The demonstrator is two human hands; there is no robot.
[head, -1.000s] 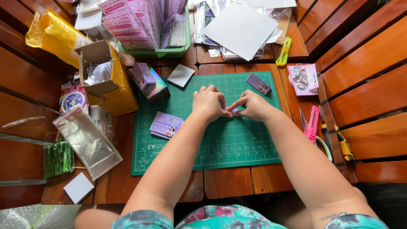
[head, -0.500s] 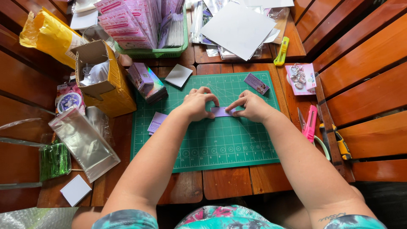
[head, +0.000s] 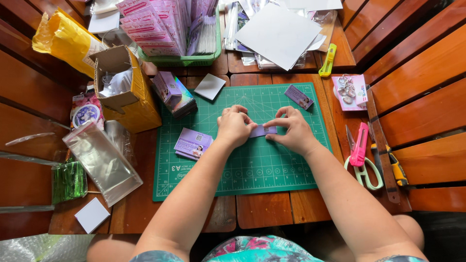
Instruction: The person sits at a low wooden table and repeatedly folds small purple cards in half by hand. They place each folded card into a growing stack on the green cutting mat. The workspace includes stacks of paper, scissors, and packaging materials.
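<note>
Squarely between both grips: purple card (head: 266, 130)

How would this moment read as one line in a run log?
left hand: pinching small purple card | right hand: pinching same card | surface: green cutting mat | nearby: scissors

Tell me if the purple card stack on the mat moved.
No. The purple card stack keeps its spot by the left edge of the green mat.
</note>
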